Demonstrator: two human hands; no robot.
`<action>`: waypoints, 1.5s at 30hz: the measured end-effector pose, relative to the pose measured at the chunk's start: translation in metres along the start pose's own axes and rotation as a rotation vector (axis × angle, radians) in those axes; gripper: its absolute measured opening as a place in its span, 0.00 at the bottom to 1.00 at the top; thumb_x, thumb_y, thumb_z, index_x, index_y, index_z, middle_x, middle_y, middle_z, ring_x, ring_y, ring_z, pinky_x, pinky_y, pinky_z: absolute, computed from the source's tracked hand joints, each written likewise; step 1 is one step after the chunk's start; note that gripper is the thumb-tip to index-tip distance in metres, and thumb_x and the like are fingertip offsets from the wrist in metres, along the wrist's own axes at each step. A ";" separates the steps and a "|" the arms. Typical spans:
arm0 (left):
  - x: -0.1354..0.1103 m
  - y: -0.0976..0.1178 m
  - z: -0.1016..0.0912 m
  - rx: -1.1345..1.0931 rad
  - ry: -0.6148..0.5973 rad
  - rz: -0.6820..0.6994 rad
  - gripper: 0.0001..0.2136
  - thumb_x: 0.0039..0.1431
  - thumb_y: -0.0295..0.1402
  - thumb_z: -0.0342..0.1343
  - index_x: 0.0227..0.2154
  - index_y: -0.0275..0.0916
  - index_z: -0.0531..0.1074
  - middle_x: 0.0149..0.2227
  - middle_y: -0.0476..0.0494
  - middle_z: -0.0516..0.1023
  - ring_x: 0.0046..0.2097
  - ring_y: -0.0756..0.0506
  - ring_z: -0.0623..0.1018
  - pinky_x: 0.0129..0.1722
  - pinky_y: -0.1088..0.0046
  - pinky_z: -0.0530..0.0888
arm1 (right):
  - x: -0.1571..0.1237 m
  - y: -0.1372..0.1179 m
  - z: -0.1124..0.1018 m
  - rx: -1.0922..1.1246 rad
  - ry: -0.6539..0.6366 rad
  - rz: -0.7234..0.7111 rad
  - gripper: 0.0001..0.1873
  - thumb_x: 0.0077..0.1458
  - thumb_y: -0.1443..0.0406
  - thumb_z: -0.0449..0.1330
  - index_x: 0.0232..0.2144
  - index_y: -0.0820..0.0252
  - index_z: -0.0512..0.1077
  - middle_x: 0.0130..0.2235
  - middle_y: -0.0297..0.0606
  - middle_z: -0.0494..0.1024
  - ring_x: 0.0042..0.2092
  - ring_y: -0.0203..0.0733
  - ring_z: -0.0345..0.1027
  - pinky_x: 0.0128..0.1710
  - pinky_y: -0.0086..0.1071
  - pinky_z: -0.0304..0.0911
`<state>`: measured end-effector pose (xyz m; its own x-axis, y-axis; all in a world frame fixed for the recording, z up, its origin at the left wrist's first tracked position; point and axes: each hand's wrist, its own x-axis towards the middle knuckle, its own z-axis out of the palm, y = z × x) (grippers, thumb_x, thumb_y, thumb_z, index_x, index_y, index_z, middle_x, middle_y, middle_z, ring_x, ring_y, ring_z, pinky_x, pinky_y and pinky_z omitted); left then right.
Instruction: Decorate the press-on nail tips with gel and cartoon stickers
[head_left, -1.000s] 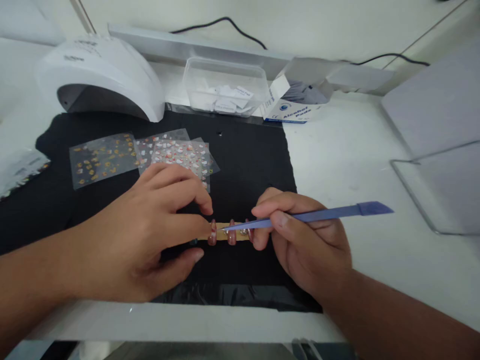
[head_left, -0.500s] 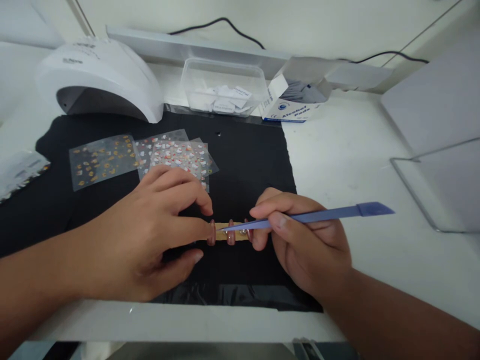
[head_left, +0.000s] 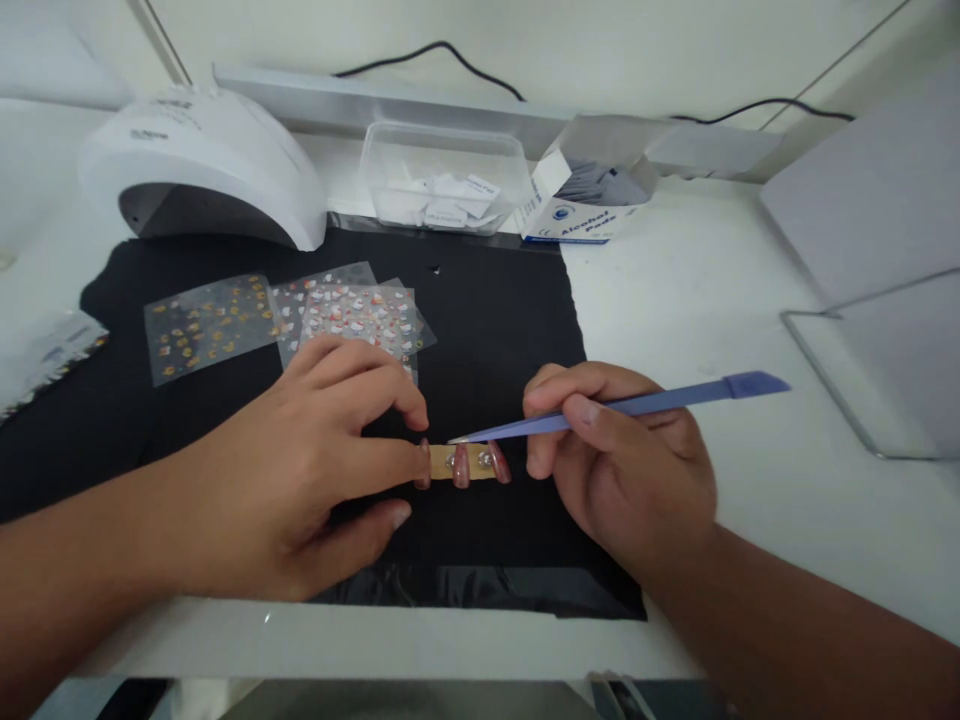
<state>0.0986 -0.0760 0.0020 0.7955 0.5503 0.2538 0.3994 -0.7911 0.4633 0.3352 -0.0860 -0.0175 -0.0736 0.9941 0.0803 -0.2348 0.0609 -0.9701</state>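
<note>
A short wooden stick (head_left: 471, 462) with pink false nails stuck on it lies on the black mat (head_left: 495, 320). My left hand (head_left: 315, 465) is closed on the stick's left end, forefinger and thumb pinching it. My right hand (head_left: 626, 465) grips blue tweezers (head_left: 622, 407) like a pen. The tweezers' tip hovers just above the stick, near its left nail. Most of the stick's left part is hidden under my left fingers.
Clear sticker sheets (head_left: 300, 315) lie on the mat behind my left hand. A white nail lamp (head_left: 202, 170) stands at the back left, a clear plastic tub (head_left: 442, 180) and an alcohol-pads box (head_left: 577, 205) behind the mat. A clear stand (head_left: 877, 330) is on the right.
The tweezers' tip has lifted off the nails and my right hand has drawn back slightly to the right and up. My left hand stays on the stick.
</note>
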 end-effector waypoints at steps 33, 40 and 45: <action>0.007 0.003 0.003 -0.028 0.027 -0.102 0.19 0.61 0.19 0.49 0.45 0.46 0.78 0.54 0.43 0.72 0.58 0.39 0.67 0.58 0.51 0.62 | 0.016 -0.002 -0.014 0.086 0.167 0.005 0.08 0.52 0.68 0.61 0.24 0.57 0.79 0.17 0.32 0.72 0.19 0.35 0.65 0.21 0.31 0.59; -0.002 -0.050 -0.029 0.214 0.336 -0.483 0.13 0.61 0.28 0.52 0.46 0.40 0.75 0.51 0.40 0.74 0.56 0.38 0.69 0.60 0.51 0.65 | 0.021 -0.004 -0.019 0.134 0.176 0.004 0.07 0.50 0.64 0.65 0.22 0.56 0.78 0.17 0.32 0.73 0.19 0.33 0.64 0.22 0.28 0.60; 0.002 -0.067 -0.022 0.326 0.161 -0.649 0.18 0.58 0.36 0.55 0.52 0.41 0.72 0.57 0.37 0.74 0.60 0.31 0.67 0.58 0.44 0.65 | 0.023 -0.005 -0.022 0.164 0.164 0.009 0.09 0.49 0.62 0.66 0.20 0.56 0.77 0.16 0.32 0.72 0.22 0.36 0.66 0.24 0.30 0.62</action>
<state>0.0631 -0.0161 -0.0101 0.2870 0.9465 0.1474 0.9013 -0.3189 0.2932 0.3556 -0.0619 -0.0159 0.0793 0.9966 0.0206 -0.3900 0.0500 -0.9195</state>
